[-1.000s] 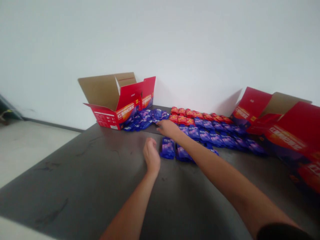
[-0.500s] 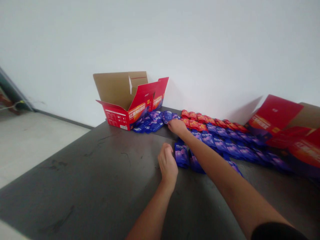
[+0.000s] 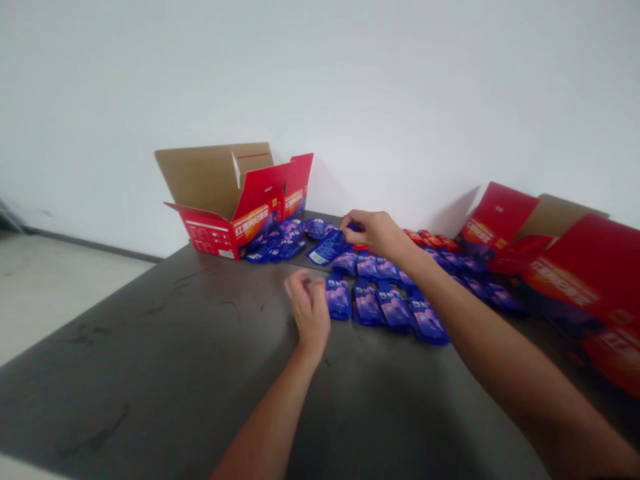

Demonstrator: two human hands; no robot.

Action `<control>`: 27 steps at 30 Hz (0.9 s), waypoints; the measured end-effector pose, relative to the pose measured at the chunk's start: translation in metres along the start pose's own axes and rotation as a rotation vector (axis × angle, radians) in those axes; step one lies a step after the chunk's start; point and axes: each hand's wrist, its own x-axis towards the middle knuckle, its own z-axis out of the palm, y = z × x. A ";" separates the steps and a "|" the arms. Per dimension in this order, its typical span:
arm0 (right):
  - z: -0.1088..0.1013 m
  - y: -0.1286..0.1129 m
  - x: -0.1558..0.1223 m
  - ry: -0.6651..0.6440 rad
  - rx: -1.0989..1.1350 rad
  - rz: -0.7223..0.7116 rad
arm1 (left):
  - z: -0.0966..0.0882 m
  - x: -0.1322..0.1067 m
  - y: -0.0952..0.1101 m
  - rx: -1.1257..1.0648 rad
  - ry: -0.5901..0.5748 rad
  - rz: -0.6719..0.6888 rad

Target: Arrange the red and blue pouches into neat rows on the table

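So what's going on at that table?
One person is working bare-handed at a dark metal table. Their right hand is at the top of a tilted blue sachet, and their left hand hangs curled beside a row of blue sachets. Red sachets lie behind, between two red cartons.

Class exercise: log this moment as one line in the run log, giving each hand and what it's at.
Right hand: fingers at tilted blue sachet | Left hand: empty, beside upright blue sachet | Nearby: open red carton, dark table
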 end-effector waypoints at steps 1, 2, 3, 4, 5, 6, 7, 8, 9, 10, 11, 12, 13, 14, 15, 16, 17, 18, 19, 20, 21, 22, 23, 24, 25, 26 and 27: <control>-0.010 -0.001 -0.010 -0.038 0.081 -0.028 | 0.000 -0.001 0.003 -0.006 -0.013 0.033; -0.018 -0.003 -0.019 -0.069 0.143 -0.044 | 0.000 -0.003 0.005 -0.008 -0.054 0.061; -0.025 -0.003 -0.028 -0.089 0.186 -0.051 | 0.000 -0.005 0.009 -0.003 -0.109 0.089; -0.031 -0.004 -0.036 -0.099 0.214 -0.054 | 0.000 -0.007 0.012 0.009 -0.163 0.123; -0.035 -0.004 -0.043 -0.103 0.232 -0.053 | 0.000 -0.008 0.015 0.027 -0.209 0.160; -0.039 -0.003 -0.049 -0.106 0.246 -0.050 | 0.000 -0.010 0.017 0.045 -0.243 0.194; -0.041 -0.002 -0.054 -0.105 0.259 -0.046 | 0.000 -0.012 0.020 0.062 -0.272 0.222; -0.042 0.000 -0.058 -0.101 0.276 -0.043 | 0.001 -0.013 0.022 0.074 -0.302 0.241; -0.042 0.001 -0.062 -0.093 0.302 -0.042 | 0.001 -0.015 0.023 0.081 -0.337 0.252; -0.041 0.003 -0.066 -0.077 0.339 -0.040 | 0.001 -0.016 0.024 0.084 -0.374 0.257; -0.039 0.005 -0.071 -0.047 0.386 -0.031 | 0.002 -0.017 0.025 0.085 -0.401 0.256; -0.036 0.007 -0.076 0.000 0.442 -0.008 | 0.002 -0.019 0.025 0.081 -0.418 0.248; -0.032 0.009 -0.082 0.059 0.506 0.032 | 0.003 -0.021 0.024 0.069 -0.425 0.231; -0.027 0.010 -0.090 0.121 0.576 0.084 | 0.004 -0.023 0.024 0.047 -0.424 0.206; -0.022 0.011 -0.099 0.172 0.646 0.145 | 0.005 -0.025 0.024 0.019 -0.424 0.176; -0.016 0.012 -0.110 0.200 0.710 0.208 | 0.006 -0.027 0.023 -0.013 -0.425 0.145; -0.011 0.012 -0.121 0.196 0.764 0.271 | 0.008 -0.029 0.023 -0.043 -0.426 0.114; -0.005 0.012 -0.133 0.157 0.808 0.326 | 0.009 -0.031 0.024 -0.069 -0.428 0.088; -0.001 0.011 -0.145 0.093 0.839 0.369 | 0.009 -0.033 0.024 -0.090 -0.435 0.064; 0.003 0.010 -0.156 0.023 0.860 0.400 | 0.010 -0.035 0.026 -0.109 -0.447 0.043; 0.007 0.008 -0.166 -0.035 0.877 0.422 | 0.011 -0.038 0.027 -0.128 -0.465 0.024; 0.009 0.005 -0.174 -0.075 0.892 0.433 | 0.011 -0.040 0.030 -0.150 -0.490 0.005; 0.010 0.003 -0.181 -0.093 0.907 0.436 | 0.011 -0.043 0.032 -0.173 -0.519 -0.016; 0.010 0.001 -0.187 -0.097 0.918 0.435 | 0.011 -0.046 0.034 -0.195 -0.551 -0.040; 0.009 -0.001 -0.192 -0.091 0.923 0.434 | 0.011 -0.048 0.037 -0.217 -0.581 -0.063; 0.006 -0.003 -0.196 -0.084 0.922 0.432 | 0.011 -0.051 0.038 -0.237 -0.608 -0.085; 0.003 -0.002 -0.201 -0.077 0.914 0.434 | 0.011 -0.054 0.040 -0.254 -0.631 -0.104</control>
